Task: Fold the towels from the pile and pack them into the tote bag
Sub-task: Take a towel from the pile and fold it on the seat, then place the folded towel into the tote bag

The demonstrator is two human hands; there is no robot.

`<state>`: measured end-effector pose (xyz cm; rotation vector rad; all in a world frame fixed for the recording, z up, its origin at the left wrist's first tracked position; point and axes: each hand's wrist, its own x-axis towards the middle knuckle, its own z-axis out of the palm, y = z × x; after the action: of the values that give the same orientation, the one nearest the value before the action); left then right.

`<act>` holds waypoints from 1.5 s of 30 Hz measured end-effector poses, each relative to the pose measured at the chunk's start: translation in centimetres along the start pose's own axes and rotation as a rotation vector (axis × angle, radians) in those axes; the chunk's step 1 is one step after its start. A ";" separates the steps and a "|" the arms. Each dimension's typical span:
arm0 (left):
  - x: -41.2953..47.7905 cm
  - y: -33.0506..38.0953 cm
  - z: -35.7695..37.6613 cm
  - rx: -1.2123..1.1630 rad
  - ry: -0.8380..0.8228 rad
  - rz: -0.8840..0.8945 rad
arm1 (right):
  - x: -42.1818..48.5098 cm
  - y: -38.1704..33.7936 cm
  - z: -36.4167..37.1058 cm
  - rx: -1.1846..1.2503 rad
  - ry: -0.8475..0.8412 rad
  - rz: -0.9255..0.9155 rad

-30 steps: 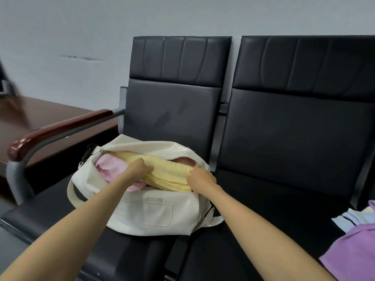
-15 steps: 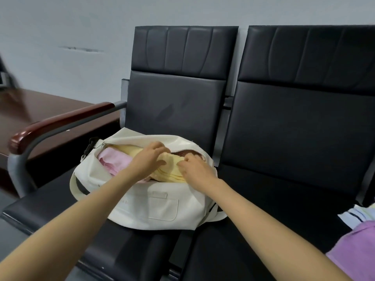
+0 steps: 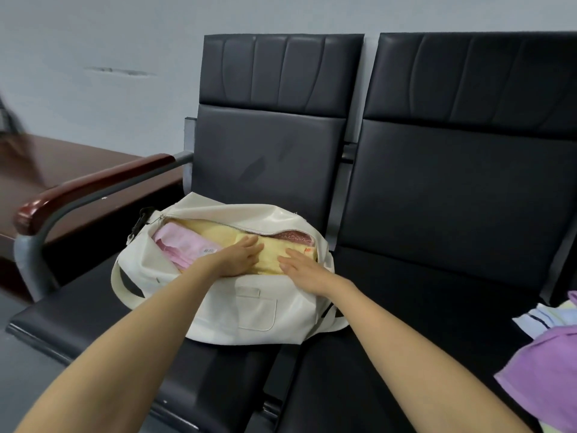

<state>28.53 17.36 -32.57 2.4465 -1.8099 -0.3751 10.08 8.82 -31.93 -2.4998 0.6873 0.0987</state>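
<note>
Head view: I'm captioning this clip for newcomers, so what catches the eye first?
The cream tote bag sits unzipped on a black seat, with a yellow towel beside a pink towel inside. The left hand and right hand press flat on the yellow towel. A purple towel lies at the view's right edge.

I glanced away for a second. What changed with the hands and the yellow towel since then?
Both the left hand and right hand released their grip on the yellow towel and now press flat on it inside the tote bag. The pink towel, bag and purple towel stayed put.
</note>
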 end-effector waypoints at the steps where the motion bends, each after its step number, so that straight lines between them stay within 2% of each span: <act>1: -0.9 0.1 -0.4 -0.027 -0.029 -0.024 | -0.8 0.2 0.3 -0.004 0.030 -0.011; 3: -2.5 0.7 -0.8 -0.116 -0.062 -0.077 | -2.9 0.6 0.7 -0.019 0.086 -0.027; 7: -6.8 5.3 -0.3 -0.238 0.090 -0.129 | -8.5 2.0 0.3 -0.003 0.148 -0.021; 11: -9.3 11.7 2.0 -0.154 0.137 -0.101 | -15.1 4.1 -1.1 -0.050 0.265 0.071; 13: -9.7 15.6 2.5 -0.094 0.159 -0.038 | -18.7 5.8 -1.9 -0.089 0.321 0.153; 22: -9.2 34.0 5.0 -0.233 0.138 0.316 | -34.1 16.1 -3.7 -0.041 0.585 0.532; 28: -7.9 44.1 7.6 -0.292 0.020 0.456 | -41.0 22.0 -3.7 -0.028 0.708 0.754; 31: -7.0 47.7 8.9 -0.317 -0.035 0.481 | -42.2 24.3 -3.5 0.008 0.713 0.852; 38: -4.3 52.5 12.5 -0.325 -0.129 0.469 | -43.0 27.3 -3.5 -0.066 0.566 0.969; 41: -3.7 53.9 13.8 -0.426 -0.172 0.427 | -42.9 28.0 -3.0 -0.085 0.574 1.054; 45: -3.9 54.3 14.2 -0.494 -0.138 0.444 | -42.6 28.3 -2.9 -0.046 0.601 1.129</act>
<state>-26.51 5.86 -34.64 1.6803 -1.9485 -0.8422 -41.02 6.14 -34.39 -1.8431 2.2630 -0.2439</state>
